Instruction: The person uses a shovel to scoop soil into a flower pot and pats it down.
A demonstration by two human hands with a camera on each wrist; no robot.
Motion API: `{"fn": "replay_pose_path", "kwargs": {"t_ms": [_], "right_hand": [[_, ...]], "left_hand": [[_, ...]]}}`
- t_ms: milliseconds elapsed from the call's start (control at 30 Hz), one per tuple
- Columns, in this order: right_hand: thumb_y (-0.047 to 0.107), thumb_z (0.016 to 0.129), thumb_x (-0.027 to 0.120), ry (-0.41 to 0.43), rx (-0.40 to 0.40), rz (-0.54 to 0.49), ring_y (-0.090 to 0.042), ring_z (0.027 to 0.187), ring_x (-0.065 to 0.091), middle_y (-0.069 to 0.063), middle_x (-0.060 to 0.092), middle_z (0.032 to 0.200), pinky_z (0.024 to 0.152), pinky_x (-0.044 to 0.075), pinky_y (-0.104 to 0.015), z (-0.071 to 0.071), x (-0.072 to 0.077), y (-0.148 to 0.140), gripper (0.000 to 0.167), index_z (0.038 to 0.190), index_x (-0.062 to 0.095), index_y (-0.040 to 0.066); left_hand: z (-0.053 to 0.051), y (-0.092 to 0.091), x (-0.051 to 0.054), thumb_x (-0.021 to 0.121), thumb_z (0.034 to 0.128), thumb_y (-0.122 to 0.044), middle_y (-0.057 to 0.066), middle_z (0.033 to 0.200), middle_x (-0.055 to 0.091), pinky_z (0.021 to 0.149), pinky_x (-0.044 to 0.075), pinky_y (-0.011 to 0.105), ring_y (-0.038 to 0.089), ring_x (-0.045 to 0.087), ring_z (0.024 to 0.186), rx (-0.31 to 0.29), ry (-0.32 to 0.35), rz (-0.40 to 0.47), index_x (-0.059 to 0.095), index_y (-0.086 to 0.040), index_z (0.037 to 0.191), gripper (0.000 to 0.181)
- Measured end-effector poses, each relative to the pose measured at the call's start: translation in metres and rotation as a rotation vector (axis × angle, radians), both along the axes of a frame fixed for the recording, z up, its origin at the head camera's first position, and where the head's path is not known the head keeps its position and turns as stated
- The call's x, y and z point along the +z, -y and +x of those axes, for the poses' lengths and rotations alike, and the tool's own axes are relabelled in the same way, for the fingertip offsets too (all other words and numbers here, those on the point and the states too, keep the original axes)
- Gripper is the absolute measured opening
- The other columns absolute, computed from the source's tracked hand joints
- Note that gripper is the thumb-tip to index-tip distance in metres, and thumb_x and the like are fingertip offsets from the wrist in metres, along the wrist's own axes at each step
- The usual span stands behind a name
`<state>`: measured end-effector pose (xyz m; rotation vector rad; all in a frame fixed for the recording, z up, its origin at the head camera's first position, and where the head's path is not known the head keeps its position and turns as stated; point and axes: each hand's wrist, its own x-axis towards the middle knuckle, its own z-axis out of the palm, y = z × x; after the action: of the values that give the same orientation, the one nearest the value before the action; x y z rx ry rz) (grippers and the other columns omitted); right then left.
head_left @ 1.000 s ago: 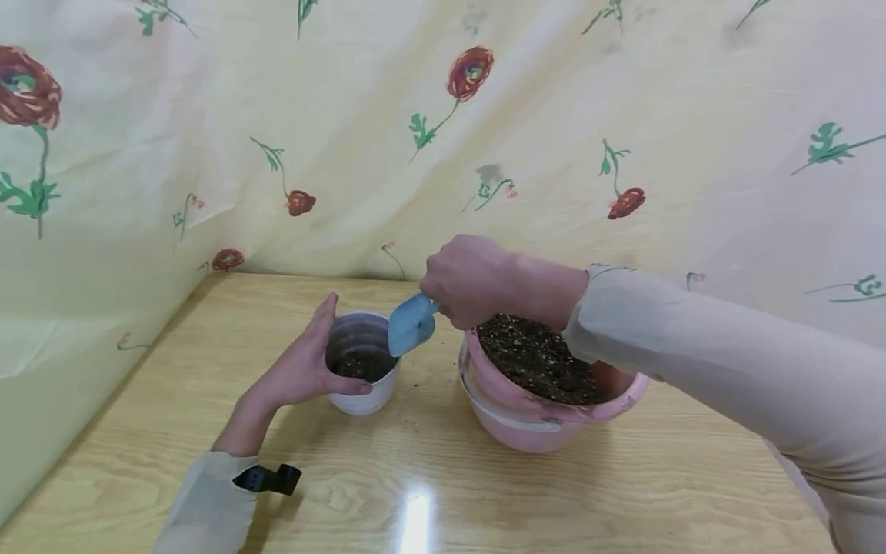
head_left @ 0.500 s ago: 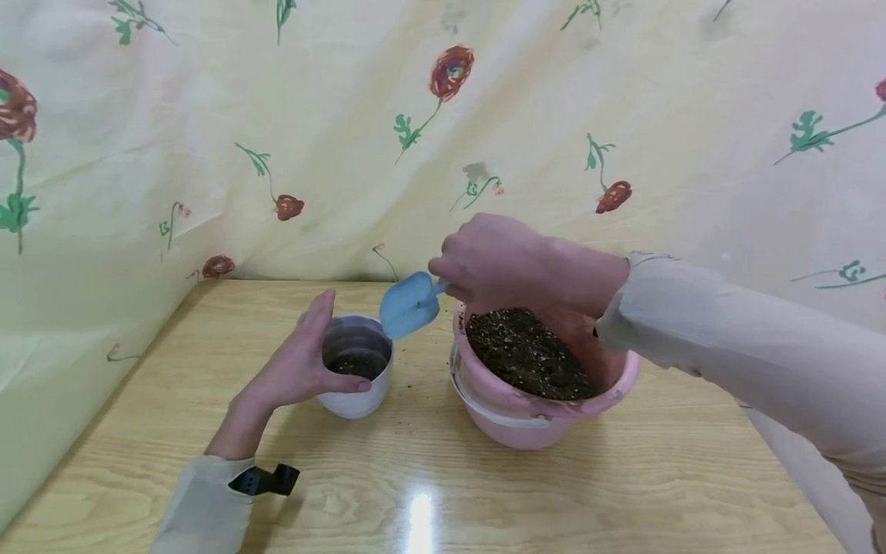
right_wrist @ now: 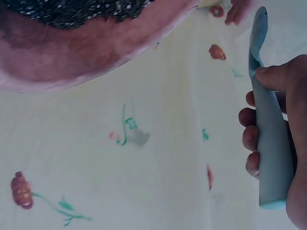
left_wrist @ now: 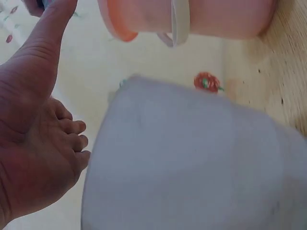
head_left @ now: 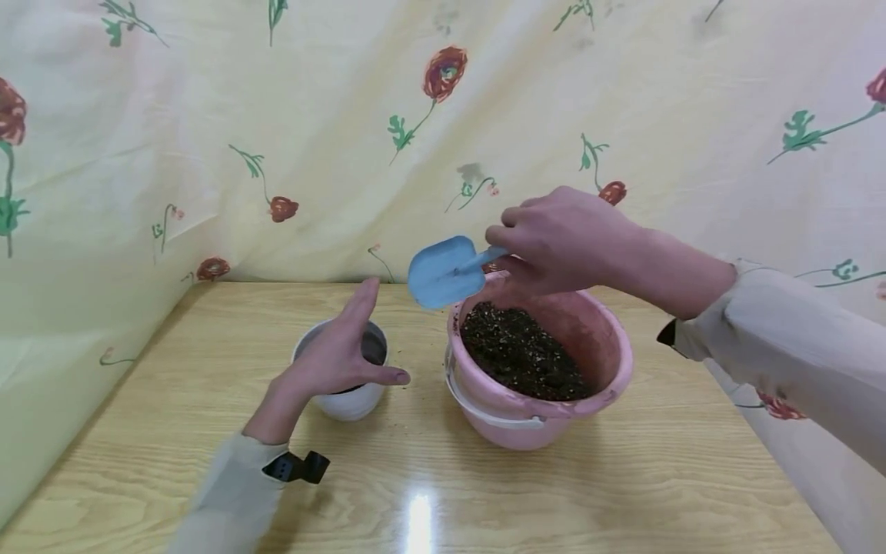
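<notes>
In the head view my right hand (head_left: 571,242) grips the handle of a blue hand trowel (head_left: 446,275) above the pink bucket's left rim. No soil shows on the blade. Fingers wrap the trowel's handle (right_wrist: 276,148) in the right wrist view. A white pot (head_left: 349,404) stands on the table, its mouth partly hidden by my left hand (head_left: 332,358), which is over it with thumb and fingers spread. The left wrist view has the left hand (left_wrist: 38,139) apart from the pot wall (left_wrist: 192,158). Dark soil (head_left: 522,354) partly fills the pink bucket (head_left: 515,435).
Pot and bucket stand side by side on a wooden table (head_left: 388,492), with a few soil crumbs between them. A flowered cloth (head_left: 332,138) hangs behind and at the left. The bucket's white handle (head_left: 491,418) hangs down its front.
My right hand has risen and moved right with the trowel, away from the pot. The left hand has come off the pot's rim and shifted right over its mouth.
</notes>
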<state>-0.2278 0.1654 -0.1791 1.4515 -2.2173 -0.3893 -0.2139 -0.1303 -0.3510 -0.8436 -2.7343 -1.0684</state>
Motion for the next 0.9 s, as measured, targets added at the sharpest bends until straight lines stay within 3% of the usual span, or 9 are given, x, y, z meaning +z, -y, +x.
{"fn": "replay_pose_path", "kwargs": {"t_ms": [67,400,633,900], "right_hand": [[0.016,0.083,0.065,-0.02,-0.006,-0.027,-0.013,0.049,0.039,0.004,0.04,0.059,0.04,0.03,-0.029,0.001,0.0,-0.009,0.019,0.072,0.05,0.014],[0.018,0.081,0.069,-0.103,-0.035,-0.127,-0.012,0.047,0.038,0.003,0.045,0.062,0.041,0.029,-0.028,0.0,-0.012,-0.045,0.012,0.074,0.06,0.011],[0.019,0.081,0.071,-0.093,-0.108,-0.121,-0.012,0.052,0.039,0.003,0.046,0.066,0.043,0.033,-0.029,0.0,-0.021,-0.069,0.014,0.078,0.06,0.011],[0.02,0.081,0.071,-0.076,-0.134,-0.111,-0.01,0.051,0.038,0.003,0.043,0.066,0.044,0.033,-0.027,-0.002,-0.036,-0.089,0.017,0.075,0.057,0.012]], "left_hand": [[0.0,-0.006,0.002,0.082,0.0649,-0.059,0.004,0.161,-0.006,0.115,0.018,0.052,0.023,0.0,0.147,-0.022,0.012,0.012,-0.009,-0.021,0.154,0.133],[-0.002,-0.031,0.009,0.081,0.063,-0.062,0.0,0.161,-0.005,0.115,0.019,0.049,0.02,0.002,0.147,-0.088,0.008,0.028,-0.01,-0.025,0.154,0.134],[-0.006,-0.047,0.012,0.086,0.0615,-0.055,0.0,0.162,-0.002,0.114,0.021,0.048,0.021,0.006,0.147,-0.121,-0.005,0.031,-0.008,-0.025,0.155,0.136],[-0.012,-0.065,0.012,0.09,0.0582,-0.048,-0.002,0.161,-0.004,0.115,0.017,0.046,0.019,0.003,0.147,-0.168,-0.002,0.041,-0.008,-0.023,0.155,0.14]]}}
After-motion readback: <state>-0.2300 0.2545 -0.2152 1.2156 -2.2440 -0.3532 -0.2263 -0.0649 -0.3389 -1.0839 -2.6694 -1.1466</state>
